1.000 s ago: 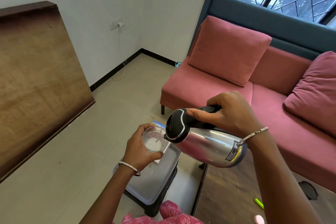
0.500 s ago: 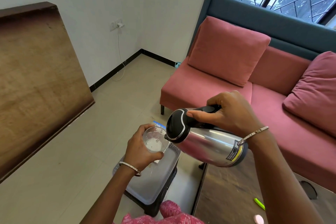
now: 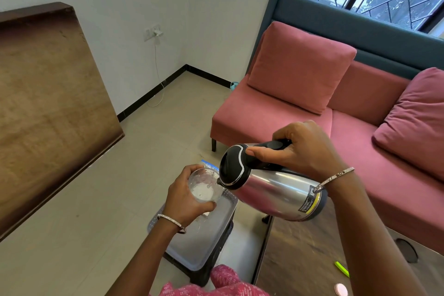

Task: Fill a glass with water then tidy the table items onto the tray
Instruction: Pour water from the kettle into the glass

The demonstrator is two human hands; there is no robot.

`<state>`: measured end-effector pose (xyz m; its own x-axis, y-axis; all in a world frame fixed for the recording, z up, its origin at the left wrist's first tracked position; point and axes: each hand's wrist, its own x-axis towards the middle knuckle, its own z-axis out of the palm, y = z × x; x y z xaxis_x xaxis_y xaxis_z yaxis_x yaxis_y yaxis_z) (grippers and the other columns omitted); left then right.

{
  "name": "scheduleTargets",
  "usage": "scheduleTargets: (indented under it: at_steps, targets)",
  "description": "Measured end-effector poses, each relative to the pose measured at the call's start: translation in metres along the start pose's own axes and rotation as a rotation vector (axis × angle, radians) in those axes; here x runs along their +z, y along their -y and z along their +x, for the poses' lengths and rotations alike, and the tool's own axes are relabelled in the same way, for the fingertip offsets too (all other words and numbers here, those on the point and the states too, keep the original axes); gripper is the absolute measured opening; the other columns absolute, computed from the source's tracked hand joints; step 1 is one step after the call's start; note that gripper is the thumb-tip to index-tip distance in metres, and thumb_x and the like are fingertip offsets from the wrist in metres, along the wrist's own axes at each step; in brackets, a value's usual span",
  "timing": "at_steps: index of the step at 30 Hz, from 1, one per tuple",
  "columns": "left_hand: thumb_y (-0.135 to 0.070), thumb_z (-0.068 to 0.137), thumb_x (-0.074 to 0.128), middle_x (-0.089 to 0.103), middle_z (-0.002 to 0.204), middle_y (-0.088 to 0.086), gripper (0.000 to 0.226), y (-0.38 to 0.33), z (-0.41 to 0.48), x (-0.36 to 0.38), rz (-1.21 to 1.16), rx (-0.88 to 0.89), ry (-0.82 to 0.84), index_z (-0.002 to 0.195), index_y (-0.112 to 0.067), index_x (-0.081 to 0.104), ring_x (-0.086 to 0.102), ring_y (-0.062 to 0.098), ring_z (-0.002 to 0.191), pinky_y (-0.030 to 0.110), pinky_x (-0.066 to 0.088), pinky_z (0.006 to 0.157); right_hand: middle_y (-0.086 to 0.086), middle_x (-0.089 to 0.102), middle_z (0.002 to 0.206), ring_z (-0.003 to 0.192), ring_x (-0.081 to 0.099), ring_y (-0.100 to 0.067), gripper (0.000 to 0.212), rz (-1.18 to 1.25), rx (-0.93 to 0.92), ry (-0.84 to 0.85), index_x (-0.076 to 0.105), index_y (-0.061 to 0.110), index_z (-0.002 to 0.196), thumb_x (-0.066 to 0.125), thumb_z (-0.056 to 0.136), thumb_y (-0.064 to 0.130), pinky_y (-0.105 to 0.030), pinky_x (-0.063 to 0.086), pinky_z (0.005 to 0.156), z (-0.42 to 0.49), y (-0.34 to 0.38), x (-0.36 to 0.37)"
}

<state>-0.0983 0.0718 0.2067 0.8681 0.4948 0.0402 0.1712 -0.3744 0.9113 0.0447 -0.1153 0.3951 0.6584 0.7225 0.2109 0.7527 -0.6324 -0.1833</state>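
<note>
Glass (image 3: 204, 185), clear and round, is held in the air above a grey plastic tray (image 3: 204, 245), with the left hand (image 3: 185, 202) curled round its side. The right hand (image 3: 305, 151) grips the black handle of a tilted steel flask (image 3: 276, 190), whose spout is over the rim. Tipped too steeply, the flask could send water past the glass onto the tray. A green marker (image 3: 341, 269) lies on the dark bench (image 3: 300, 247).
</note>
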Motion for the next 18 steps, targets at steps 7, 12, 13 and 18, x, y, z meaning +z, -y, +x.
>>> scheduleTargets:
  at_steps: [7, 12, 13, 18]
  targets:
    - [-0.024, 0.043, 0.09, 0.054, 0.106, -0.033, 0.084, -0.0008, -0.0003, 0.0007, 0.01, -0.005, 0.003, 0.107, -0.052, 0.044, 0.054, -0.014, 0.097, 0.007, 0.046, 0.073, -0.005, 0.027, 0.044, 0.046, 0.021, -0.018, 0.085, -0.017, -0.007, 0.008, 0.045, 0.005, 0.05, 0.051, 0.067, 0.088, -0.039, 0.028, 0.042, 0.0014, -0.0019, 0.0016]
    - [-0.023, 0.042, 0.088, 0.056, 0.105, -0.031, 0.083, -0.0014, 0.0001, 0.0011, 0.004, -0.011, -0.002, 0.107, -0.052, 0.045, 0.054, -0.014, 0.098, 0.008, 0.047, 0.073, -0.004, 0.025, 0.044, 0.047, 0.021, -0.019, 0.084, -0.012, -0.004, 0.01, 0.042, 0.005, 0.05, 0.052, 0.067, 0.087, -0.039, 0.027, 0.043, 0.0017, -0.0027, 0.0019]
    - [-0.022, 0.042, 0.088, 0.056, 0.105, -0.031, 0.083, -0.0015, 0.0001, 0.0013, 0.005, -0.01, 0.0, 0.107, -0.052, 0.045, 0.054, -0.014, 0.098, 0.008, 0.047, 0.072, -0.004, 0.025, 0.044, 0.048, 0.021, -0.019, 0.084, -0.012, -0.004, 0.012, 0.042, 0.005, 0.05, 0.051, 0.067, 0.087, -0.039, 0.028, 0.043, 0.0017, -0.003, 0.0019]
    - [-0.021, 0.042, 0.089, 0.056, 0.105, -0.031, 0.084, -0.0008, 0.0003, 0.0019, 0.005, -0.011, 0.004, 0.107, -0.051, 0.045, 0.052, -0.016, 0.098, 0.003, 0.046, 0.069, -0.004, 0.024, 0.045, 0.048, 0.02, -0.019, 0.085, -0.009, -0.013, 0.02, 0.042, 0.005, 0.05, 0.051, 0.067, 0.087, -0.035, 0.022, 0.044, 0.0022, -0.0035, 0.002]
